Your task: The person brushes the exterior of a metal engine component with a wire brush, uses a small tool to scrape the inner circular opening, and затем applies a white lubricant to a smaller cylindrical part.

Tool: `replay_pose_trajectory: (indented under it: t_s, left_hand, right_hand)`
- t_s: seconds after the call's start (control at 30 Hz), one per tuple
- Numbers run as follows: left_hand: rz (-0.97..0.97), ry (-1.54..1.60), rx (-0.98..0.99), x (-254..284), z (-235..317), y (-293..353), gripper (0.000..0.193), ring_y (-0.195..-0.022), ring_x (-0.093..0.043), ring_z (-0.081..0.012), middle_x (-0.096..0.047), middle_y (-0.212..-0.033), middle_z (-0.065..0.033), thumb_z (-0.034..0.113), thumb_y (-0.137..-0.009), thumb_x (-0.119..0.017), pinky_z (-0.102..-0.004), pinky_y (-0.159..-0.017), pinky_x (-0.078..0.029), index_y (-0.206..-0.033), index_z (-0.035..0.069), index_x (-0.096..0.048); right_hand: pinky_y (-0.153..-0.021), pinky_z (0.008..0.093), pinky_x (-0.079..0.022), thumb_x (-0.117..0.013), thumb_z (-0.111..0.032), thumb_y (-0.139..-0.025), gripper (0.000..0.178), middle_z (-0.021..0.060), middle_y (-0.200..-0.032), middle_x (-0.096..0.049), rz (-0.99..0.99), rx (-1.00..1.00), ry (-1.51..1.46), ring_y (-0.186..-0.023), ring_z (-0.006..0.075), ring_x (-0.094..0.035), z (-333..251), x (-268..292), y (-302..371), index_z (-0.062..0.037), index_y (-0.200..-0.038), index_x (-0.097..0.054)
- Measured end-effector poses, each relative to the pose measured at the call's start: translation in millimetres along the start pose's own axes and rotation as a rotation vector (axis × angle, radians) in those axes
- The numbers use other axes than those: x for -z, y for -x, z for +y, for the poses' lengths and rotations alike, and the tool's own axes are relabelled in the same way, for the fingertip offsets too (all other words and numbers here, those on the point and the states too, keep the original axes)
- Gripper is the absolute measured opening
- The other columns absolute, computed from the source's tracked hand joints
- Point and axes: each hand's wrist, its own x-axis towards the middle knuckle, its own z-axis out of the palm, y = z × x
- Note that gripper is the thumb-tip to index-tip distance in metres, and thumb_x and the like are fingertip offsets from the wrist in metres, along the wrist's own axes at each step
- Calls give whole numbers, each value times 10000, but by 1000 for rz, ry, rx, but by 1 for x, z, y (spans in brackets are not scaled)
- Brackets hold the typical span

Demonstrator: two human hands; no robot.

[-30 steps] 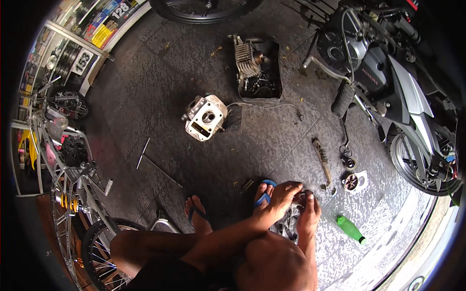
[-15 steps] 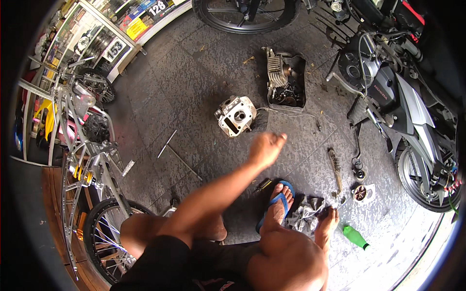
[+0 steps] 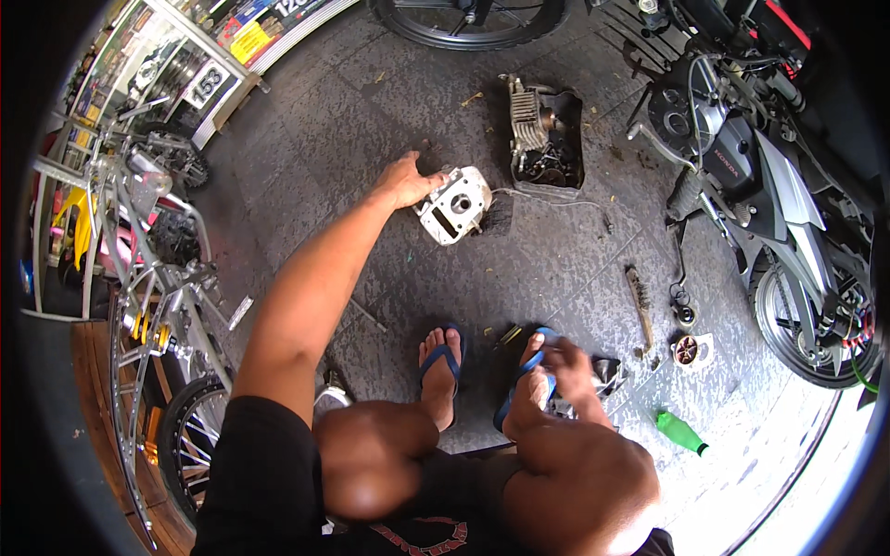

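A grey metal engine cylinder head lies on the dark floor with its flat face up, showing a round hole and a slot. At its left edge is my left hand, thumb reaching onto the metal and fingers apart; the hand looks open. My right hand is blurred by motion beside my sandalled foot, over a crumpled rag; its fingers cannot be made out. Just right of the cylinder head, a dark ribbed piece lies on the floor.
A black tray farther off holds a finned engine part. To the right are a dirty brush, a round metal part, a green bottle and a motorcycle. A bare bike frame stands left.
My left hand has moved away and leftward to the cylinder head. My right hand has come into view by the rag. My left foot now shows in its sandal.
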Motion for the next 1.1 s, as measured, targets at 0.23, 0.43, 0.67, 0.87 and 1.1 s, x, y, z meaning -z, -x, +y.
replay_pose_trajectory:
  t_s: [0.23,0.43,0.67,0.87,1.1]
  left_hand:
    - [-133,280,3,-34,-27,-26,1192,-1409,-451,-383,-436,-1507,-312,558,-682,-872,-424,-1174,-363,-1525,-78,-318]
    - [-178,447,-5,-51,-30,-39,1087,-1290,-572,-354,-543,-1409,-293,392,-695,-885,-399,-1093,-452,-1510,-81,-343]
    - [-83,975,131,-48,-56,-1,963,-1228,-608,-324,-575,-1370,-259,274,-749,-869,-416,-1024,-499,-1495,-65,-364]
    - [330,1532,356,-70,-116,31,787,-1190,-612,-289,-583,-1360,-170,270,-791,-854,-401,-960,-509,-1425,5,-468]
    - [641,1656,626,-114,-175,22,856,-1291,-540,-318,-528,-1448,-150,330,-806,-856,-454,-1022,-480,-1491,58,-421]
  right_hand:
    - [-902,513,-525,-586,-302,-883,326,255,-1067,-696,-459,349,781,-994,444,-673,12,-94,-102,-40,-1042,-699]
    - [-650,421,-564,-673,-226,-740,158,124,-846,-721,-123,625,1268,-837,322,-715,53,-80,-150,-91,-781,-743]
    - [-515,385,-518,-556,-256,-949,261,103,-705,-644,439,-72,197,-590,216,-655,85,59,-156,-31,-841,-634]
    - [-595,302,-545,-594,-245,-975,199,54,-734,-625,487,-164,-190,-595,149,-623,127,121,-21,-64,-900,-628]
    - [-498,333,-525,-579,-305,-981,334,130,-724,-649,655,-489,-434,-561,239,-662,180,110,77,14,-903,-640]
